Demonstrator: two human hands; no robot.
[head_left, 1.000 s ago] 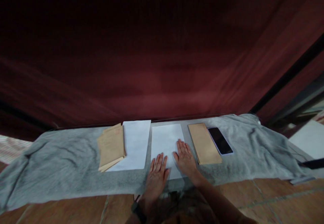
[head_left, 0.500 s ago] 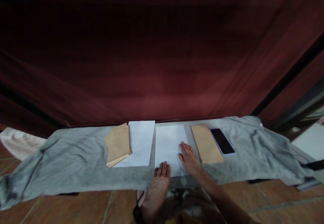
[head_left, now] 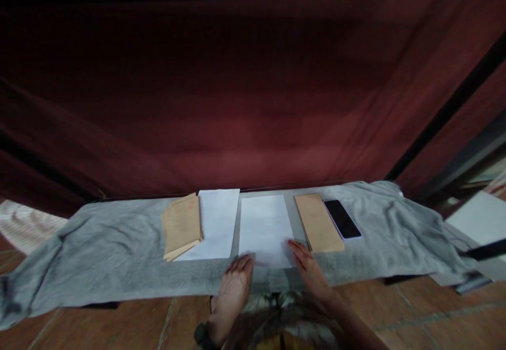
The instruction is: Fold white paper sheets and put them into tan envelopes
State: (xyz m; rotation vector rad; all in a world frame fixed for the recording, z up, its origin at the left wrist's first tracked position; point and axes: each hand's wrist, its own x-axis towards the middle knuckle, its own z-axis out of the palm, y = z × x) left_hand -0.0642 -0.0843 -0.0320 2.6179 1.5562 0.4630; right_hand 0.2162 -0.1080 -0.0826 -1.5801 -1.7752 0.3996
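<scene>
A white sheet of paper [head_left: 263,229] lies upright in front of me on the grey cloth. At its lower left corner is my left hand [head_left: 237,275], fingers stretched out and close together. My right hand [head_left: 307,266] is at the lower right edge, its fingers extended and slightly blurred. Whether the fingertips touch the paper I cannot tell. To the right of the sheet lies a long brown envelope [head_left: 319,223], seemingly on top of another. Several smaller brown envelopes [head_left: 182,224] form a loose stack on the left, partly covering other white paper [head_left: 219,223].
A dark phone with a pale purple edge [head_left: 342,219] lies right of the long envelopes. The grey cloth [head_left: 118,250] covers a narrow bench, wrinkled at both ends. A dark red panel [head_left: 253,102] rises behind it. Tiled floor [head_left: 146,321] shows in front.
My left hand has slid left and off the sheet's bottom middle to its lower left corner. My right hand has drawn back from on top of the paper towards its lower right edge.
</scene>
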